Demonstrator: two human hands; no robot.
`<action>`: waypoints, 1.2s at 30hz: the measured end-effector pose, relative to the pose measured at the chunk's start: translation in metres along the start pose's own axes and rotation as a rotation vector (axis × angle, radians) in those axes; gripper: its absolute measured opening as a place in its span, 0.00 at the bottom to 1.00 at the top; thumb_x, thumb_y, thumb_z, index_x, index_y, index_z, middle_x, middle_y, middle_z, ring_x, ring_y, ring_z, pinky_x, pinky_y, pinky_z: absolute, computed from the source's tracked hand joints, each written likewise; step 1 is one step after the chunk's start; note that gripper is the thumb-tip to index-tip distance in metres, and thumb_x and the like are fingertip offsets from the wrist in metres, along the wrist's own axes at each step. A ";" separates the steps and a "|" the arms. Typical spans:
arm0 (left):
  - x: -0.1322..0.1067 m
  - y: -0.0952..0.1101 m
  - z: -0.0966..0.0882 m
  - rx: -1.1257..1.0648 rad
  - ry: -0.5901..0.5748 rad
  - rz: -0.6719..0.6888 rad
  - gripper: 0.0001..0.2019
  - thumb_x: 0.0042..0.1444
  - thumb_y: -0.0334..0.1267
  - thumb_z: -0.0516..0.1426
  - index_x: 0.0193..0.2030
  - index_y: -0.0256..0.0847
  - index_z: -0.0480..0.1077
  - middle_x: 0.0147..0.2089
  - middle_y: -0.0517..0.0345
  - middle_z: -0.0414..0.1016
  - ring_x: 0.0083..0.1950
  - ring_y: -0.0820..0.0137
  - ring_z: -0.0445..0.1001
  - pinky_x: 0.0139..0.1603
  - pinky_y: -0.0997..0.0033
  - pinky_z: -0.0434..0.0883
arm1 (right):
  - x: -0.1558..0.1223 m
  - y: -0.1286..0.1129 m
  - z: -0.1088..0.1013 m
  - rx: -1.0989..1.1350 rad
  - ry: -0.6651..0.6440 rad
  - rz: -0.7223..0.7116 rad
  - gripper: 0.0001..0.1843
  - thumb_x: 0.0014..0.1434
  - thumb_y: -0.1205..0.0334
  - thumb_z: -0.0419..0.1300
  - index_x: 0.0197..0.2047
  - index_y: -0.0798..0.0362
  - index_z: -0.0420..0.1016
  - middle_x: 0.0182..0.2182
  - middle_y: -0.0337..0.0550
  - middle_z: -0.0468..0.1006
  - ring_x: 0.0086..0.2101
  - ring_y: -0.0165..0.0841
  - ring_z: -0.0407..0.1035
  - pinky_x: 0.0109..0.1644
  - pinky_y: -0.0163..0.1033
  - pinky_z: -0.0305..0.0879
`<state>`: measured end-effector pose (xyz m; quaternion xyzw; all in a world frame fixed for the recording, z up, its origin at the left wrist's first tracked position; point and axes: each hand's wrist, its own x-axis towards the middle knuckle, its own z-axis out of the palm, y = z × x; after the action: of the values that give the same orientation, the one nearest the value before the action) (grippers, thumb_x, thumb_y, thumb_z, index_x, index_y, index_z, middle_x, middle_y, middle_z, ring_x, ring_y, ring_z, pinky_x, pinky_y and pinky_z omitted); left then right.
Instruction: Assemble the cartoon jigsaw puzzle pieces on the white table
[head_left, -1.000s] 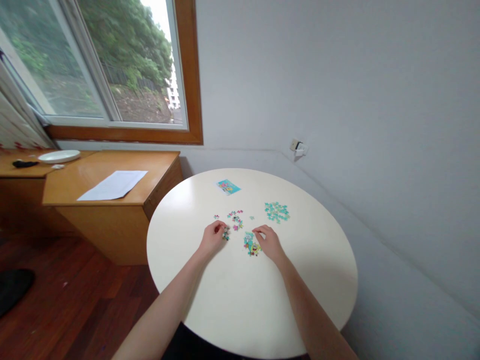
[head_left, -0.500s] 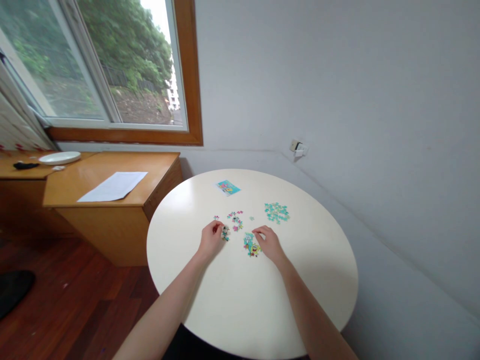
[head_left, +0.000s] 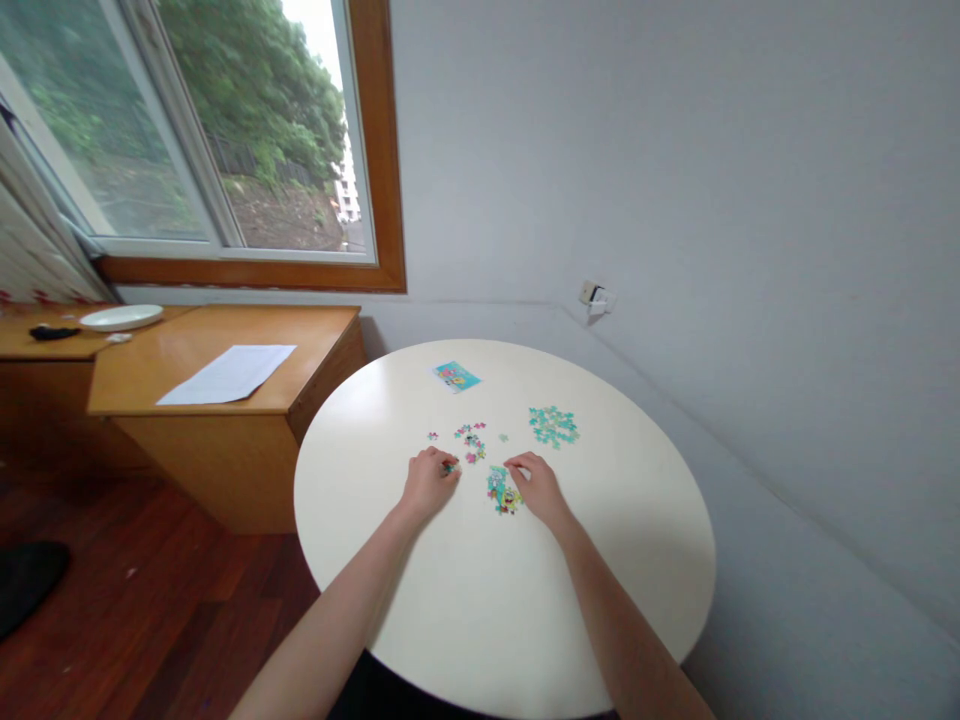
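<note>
My left hand [head_left: 432, 481] curls over a small group of jigsaw pieces [head_left: 450, 467]. Its thumb and fingers close around them and cover most of the group. To the right, my right hand [head_left: 537, 486] holds its thumb and forefinger pinched together at the upper right edge of a joined jigsaw section [head_left: 504, 491]. That section shows teal parts and a yellow cartoon figure. Whatever the right fingertips hold is too small to make out. Just beyond and between the hands lie loose pink and multicoloured jigsaw pieces [head_left: 472, 442].
On the round white table [head_left: 480, 610], a pile of teal jigsaw pieces [head_left: 554, 426] lies to the right, with one pale piece [head_left: 503, 437] apart. A picture card [head_left: 456, 377] lies at the back. A wooden desk [head_left: 315, 345] with paper [head_left: 229, 375] stands left.
My left hand has shifted slightly right and turned over the small group of pieces, hiding more of it. My right hand stays almost where it was.
</note>
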<state>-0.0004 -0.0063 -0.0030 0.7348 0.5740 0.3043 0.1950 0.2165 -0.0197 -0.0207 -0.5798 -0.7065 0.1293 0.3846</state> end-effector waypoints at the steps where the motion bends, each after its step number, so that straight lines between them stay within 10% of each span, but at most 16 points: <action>1: 0.000 0.001 -0.001 0.016 -0.007 0.000 0.06 0.48 0.34 0.59 0.34 0.41 0.76 0.38 0.54 0.75 0.38 0.67 0.71 0.44 0.68 0.64 | 0.000 0.000 0.000 -0.001 -0.002 -0.001 0.10 0.56 0.66 0.53 0.32 0.52 0.76 0.33 0.44 0.77 0.37 0.35 0.70 0.46 0.41 0.63; 14: -0.003 0.002 0.000 0.101 0.026 0.037 0.09 0.50 0.33 0.56 0.36 0.41 0.76 0.40 0.53 0.74 0.44 0.64 0.71 0.48 0.63 0.64 | 0.000 0.002 0.001 0.008 0.016 -0.014 0.10 0.56 0.65 0.53 0.31 0.51 0.76 0.32 0.43 0.77 0.37 0.35 0.70 0.45 0.41 0.63; 36: 0.006 -0.019 0.012 -0.407 0.227 -0.037 0.10 0.51 0.33 0.54 0.37 0.37 0.75 0.31 0.51 0.75 0.28 0.72 0.67 0.34 0.69 0.64 | 0.000 0.004 0.002 -0.007 0.012 -0.023 0.10 0.56 0.65 0.53 0.31 0.51 0.76 0.32 0.43 0.77 0.36 0.34 0.69 0.44 0.41 0.62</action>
<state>-0.0049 0.0054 -0.0223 0.6307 0.5325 0.4907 0.2791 0.2179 -0.0180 -0.0245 -0.5737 -0.7114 0.1187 0.3881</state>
